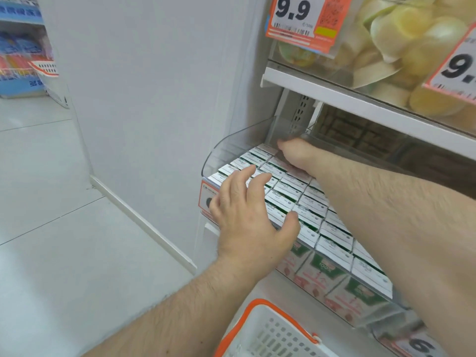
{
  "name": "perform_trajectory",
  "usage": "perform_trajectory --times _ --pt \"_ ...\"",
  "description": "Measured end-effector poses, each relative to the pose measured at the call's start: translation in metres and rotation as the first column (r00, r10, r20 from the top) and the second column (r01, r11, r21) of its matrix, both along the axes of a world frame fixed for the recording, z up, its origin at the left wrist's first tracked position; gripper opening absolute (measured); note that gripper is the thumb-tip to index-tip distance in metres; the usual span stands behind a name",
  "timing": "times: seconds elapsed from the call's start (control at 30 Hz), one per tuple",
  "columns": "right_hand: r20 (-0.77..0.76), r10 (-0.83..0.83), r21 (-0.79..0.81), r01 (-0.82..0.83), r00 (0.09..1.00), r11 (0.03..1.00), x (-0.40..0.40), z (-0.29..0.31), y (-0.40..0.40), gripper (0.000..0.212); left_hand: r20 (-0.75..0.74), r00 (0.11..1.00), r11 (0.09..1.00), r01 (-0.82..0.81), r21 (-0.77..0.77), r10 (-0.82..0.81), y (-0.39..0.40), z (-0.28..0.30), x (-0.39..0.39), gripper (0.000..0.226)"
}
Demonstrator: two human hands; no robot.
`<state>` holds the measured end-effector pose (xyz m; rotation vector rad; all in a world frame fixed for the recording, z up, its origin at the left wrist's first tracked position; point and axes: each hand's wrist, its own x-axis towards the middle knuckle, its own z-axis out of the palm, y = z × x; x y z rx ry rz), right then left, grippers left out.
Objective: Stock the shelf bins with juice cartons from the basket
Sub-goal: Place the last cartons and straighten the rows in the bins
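A clear plastic shelf bin (221, 150) holds several rows of small juice cartons (309, 204) with white tops and green-and-red fronts. My left hand (247, 217) hovers over the bin's front left corner with fingers spread and relaxed, holding nothing. My right hand (296, 153) reaches deep to the bin's back, its fingers bent down onto a carton in the rear row; the fingertips are hidden. A white basket with an orange rim (268, 331) sits at the bottom edge below the bin.
Above the bin, a white shelf (360, 99) carries a clear bin of yellow jelly cups and orange 9.9 price tags (301, 19). A grey panel wall (154, 86) stands left of the shelving. Pale floor tiles lie at the left.
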<state>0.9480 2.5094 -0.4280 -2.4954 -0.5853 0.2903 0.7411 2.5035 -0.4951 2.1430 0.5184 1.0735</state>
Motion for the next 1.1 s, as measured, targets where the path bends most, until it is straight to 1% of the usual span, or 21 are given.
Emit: perform_trajectory --times 0.03,0.07,0.13,0.17,0.23,0.3,0.37,0.43,0.53,0.57,0.6,0.63,0.67,0.73,0.8,0.83,0.87,0.9,0.97,1.03,1.1 --pt "0.064 0.0 0.0 0.0 0.998 1.0 -0.006 0.002 -0.008 0.046 0.036 0.999 1.0 0.013 -0.004 -0.012 -0.002 0.002 -0.002 0.054" --pt "0.135 0.005 -0.005 -0.004 0.991 1.0 -0.012 0.003 -0.019 0.045 0.062 0.997 0.999 0.04 -0.001 -0.04 -0.006 0.005 -0.004 0.049" --pt "0.269 0.011 -0.021 -0.006 0.963 1.0 -0.025 0.003 -0.044 0.039 0.071 0.988 0.99 0.14 -0.012 -0.139 -0.016 0.013 -0.012 0.035" --pt "0.326 0.01 -0.023 -0.002 0.945 1.0 -0.035 0.005 -0.057 0.035 0.054 0.976 0.976 0.213 -0.048 -0.211 -0.022 0.016 -0.017 0.027" --pt "0.443 0.003 -0.006 0.0 0.896 1.0 -0.06 0.008 -0.084 0.033 0.018 0.928 0.918 0.37 -0.141 -0.371 -0.034 0.02 -0.027 0.016" --pt "0.559 0.004 0.026 -0.022 0.829 0.999 -0.085 0.011 -0.112 0.033 -0.044 0.862 0.853 0.491 -0.179 -0.505 -0.045 0.019 -0.035 0.011" --pt "0.665 0.037 0.073 -0.114 0.746 0.991 -0.112 0.01 -0.141 0.036 -0.178 0.753 0.772 0.598 -0.215 -0.633 -0.057 0.012 -0.04 0.013" --pt "0.761 0.07 0.109 -0.234 0.645 0.966 -0.141 0.004 -0.168 0.036 -0.334 0.63 0.709 0.667 -0.231 -0.701 -0.069 0.0 -0.044 0.015" --pt "0.857 0.112 0.123 -0.41 0.503 0.904 -0.179 -0.013 -0.204 0.03 -0.559 0.48 0.671 0.715 -0.198 -0.676 -0.089 -0.024 -0.047 0.022" --pt "0.865 0.113 0.138 -0.449 0.489 0.883 -0.191 -0.022 -0.215 0.029 -0.625 0.418 0.652 0.731 -0.199 -0.659 -0.096 -0.031 -0.048 0.029" --pt "0.861 0.103 0.168 -0.472 0.497 0.866 -0.203 -0.032 -0.226 0.029 -0.687 0.35 0.628 0.752 -0.2 -0.637 -0.102 -0.038 -0.049 0.033" --pt "0.842 0.08 0.218 -0.473 0.533 0.854 -0.214 -0.046 -0.236 0.03 -0.747 0.274 0.6 0.774 -0.202 -0.606 -0.108 -0.045 -0.051 0.034" --pt "0.802 0.048 0.28 -0.445 0.596 0.85 -0.224 -0.063 -0.246 0.031 -0.799 0.197 0.569 0.795 -0.209 -0.568 -0.115 -0.05 -0.054 0.03" --pt "0.663 -0.02 0.38 -0.314 0.748 0.87 -0.236 -0.11 -0.267 0.032 -0.868 0.07 0.522 0.822 -0.228 -0.491 -0.125 -0.064 -0.058 0.026" --pt "0.454 -0.098 0.404 -0.107 0.886 0.908 -0.241 -0.161 -0.286 0.034 -0.898 -0.002 0.494 0.834 -0.245 -0.441 -0.132 -0.077 -0.059 0.036" --pt "0.328 -0.141 0.378 0.006 0.934 0.926 -0.239 -0.185 -0.296 0.036 -0.903 -0.015 0.49 0.836 -0.247 -0.43 -0.134 -0.082 -0.058 0.04" --pt "0.208 -0.183 0.323 0.109 0.961 0.94 -0.236 -0.208 -0.305 0.038 -0.903 -0.017 0.492 0.834 -0.25 -0.43 -0.136 -0.088 -0.057 0.04" --pt "0.113 -0.229 0.243 0.196 0.967 0.95 -0.233 -0.229 -0.314 0.039 -0.898 -0.018 0.496 0.829 -0.258 -0.439 -0.138 -0.091 -0.055 0.04" --pt "-0.024 -0.324 0.064 0.325 0.946 0.943 -0.224 -0.267 -0.333 0.037 -0.89 -0.044 0.491 0.821 -0.291 -0.454 -0.142 -0.099 -0.052 0.04" --pt "-0.108 -0.392 -0.113 0.38 0.914 0.918 -0.217 -0.301 -0.351 0.029 -0.889 -0.102 0.472 0.817 -0.331 -0.447 -0.147 -0.109 -0.051 0.041" --pt "-0.145 -0.42 -0.256 0.376 0.896 0.891 -0.211 -0.33 -0.365 0.016 -0.888 -0.148 0.46 0.811 -0.361 -0.436 -0.151 -0.119 -0.048 0.043"
